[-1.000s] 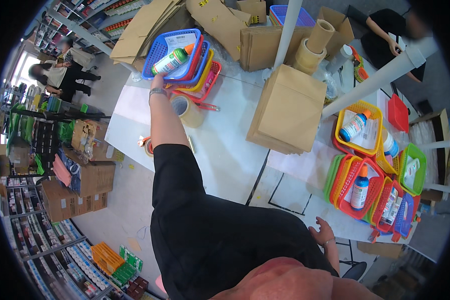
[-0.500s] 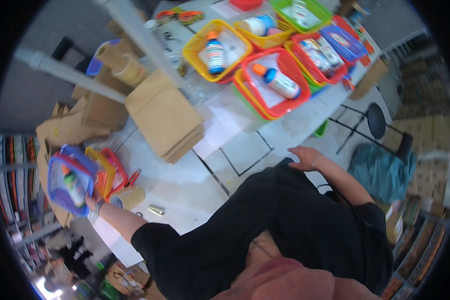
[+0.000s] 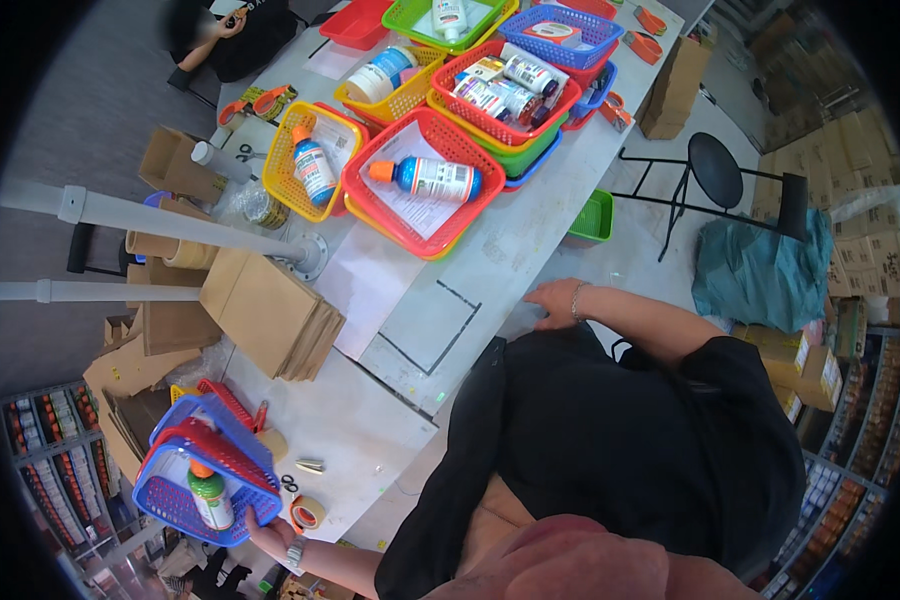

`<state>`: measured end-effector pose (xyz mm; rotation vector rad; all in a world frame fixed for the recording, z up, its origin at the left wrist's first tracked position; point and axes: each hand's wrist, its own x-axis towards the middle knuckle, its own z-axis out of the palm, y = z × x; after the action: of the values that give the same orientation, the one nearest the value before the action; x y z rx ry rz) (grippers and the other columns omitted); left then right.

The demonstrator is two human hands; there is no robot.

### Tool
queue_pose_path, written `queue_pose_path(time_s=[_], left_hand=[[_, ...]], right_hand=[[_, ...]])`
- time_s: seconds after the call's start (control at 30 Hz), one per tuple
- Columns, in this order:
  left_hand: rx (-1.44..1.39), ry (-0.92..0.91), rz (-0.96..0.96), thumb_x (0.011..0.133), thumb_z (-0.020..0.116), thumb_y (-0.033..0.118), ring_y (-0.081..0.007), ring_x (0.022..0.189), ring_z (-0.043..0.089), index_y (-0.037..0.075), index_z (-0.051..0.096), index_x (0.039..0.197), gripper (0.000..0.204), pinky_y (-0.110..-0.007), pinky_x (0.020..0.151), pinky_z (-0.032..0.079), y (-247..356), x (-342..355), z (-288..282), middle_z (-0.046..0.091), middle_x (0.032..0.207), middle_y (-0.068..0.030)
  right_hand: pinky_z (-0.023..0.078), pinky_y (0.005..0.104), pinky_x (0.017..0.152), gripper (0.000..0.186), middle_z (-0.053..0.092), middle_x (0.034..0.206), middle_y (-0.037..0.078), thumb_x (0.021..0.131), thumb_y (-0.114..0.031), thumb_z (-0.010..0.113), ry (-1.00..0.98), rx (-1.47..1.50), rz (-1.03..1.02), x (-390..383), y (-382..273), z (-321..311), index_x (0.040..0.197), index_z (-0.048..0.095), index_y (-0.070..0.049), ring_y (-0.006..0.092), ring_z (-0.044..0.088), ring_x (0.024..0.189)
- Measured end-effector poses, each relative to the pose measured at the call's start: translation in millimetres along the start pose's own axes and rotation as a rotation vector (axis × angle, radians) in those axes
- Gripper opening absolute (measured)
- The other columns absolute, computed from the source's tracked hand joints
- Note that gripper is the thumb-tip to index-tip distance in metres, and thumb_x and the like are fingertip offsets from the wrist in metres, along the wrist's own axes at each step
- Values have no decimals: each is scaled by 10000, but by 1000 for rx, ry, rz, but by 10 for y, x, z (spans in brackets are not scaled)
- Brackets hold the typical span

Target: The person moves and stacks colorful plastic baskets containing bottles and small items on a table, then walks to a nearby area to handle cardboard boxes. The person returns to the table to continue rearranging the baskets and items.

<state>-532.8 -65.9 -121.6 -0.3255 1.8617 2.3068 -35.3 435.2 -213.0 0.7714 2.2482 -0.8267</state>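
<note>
My left hand (image 3: 263,532) grips the rim of a blue plastic basket (image 3: 156,498) at the lower left, its fingers partly hidden by the rim. Inside lies a green bottle (image 3: 210,499) with an orange cap and a white label. A red basket (image 3: 215,447) and another blue one lean tilted against its far side. Close to that hand, a tape roll (image 3: 307,513) and scissors (image 3: 289,484) rest on the table. My right hand (image 3: 552,302) hovers by the table's near edge, fingers stretched out and holding nothing.
Stacked cardboard sheets (image 3: 270,312) lie beside a grey pole (image 3: 170,222). Farther along the table, colourful baskets hold bottles, including a blue bottle (image 3: 435,179) in a red basket (image 3: 410,240). A black stool (image 3: 715,170) stands right. Another person (image 3: 255,40) is at the far left.
My view has swung round. My left hand, on the blue basket's rim, has brought the baskets nearer, and they now partly cover the yellow and red baskets behind. My right hand stays open.
</note>
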Motion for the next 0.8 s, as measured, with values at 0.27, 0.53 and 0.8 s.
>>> queue_pose_path(time_s=[0.27, 0.53, 0.8], left_hand=[[8, -549, -52, 831, 612, 4, -305, 1070, 623, -64, 429, 1328, 534, -445, 945, 518, -683, -2235, 1759, 588, 1224, -200], [156, -1024, -458, 801, 626, -35, -262, 1035, 631, -31, 499, 1274, 490, -397, 894, 519, -2316, -4244, 4539, 624, 1168, -149], [250, -1417, -775, 810, 611, -60, -228, 1005, 649, 6, 558, 1216, 415, -381, 896, 522, -3791, -5786, 6342, 657, 1121, -107]], right_hand=[[466, 454, 986, 661, 558, 1328, 151, 839, -465, 635, 9, -19, -73, -372, 1282, -140, 1387, 484, -127, 338, 557, 1202], [474, 439, 973, 676, 566, 1312, 167, 829, -478, 635, 197, 161, 114, -1378, 3496, 47, 1385, 493, -120, 349, 556, 1200], [455, 418, 1006, 726, 588, 1259, 222, 820, -487, 674, 325, 486, 352, -2621, 4478, 937, 1373, 497, -52, 371, 562, 1172]])
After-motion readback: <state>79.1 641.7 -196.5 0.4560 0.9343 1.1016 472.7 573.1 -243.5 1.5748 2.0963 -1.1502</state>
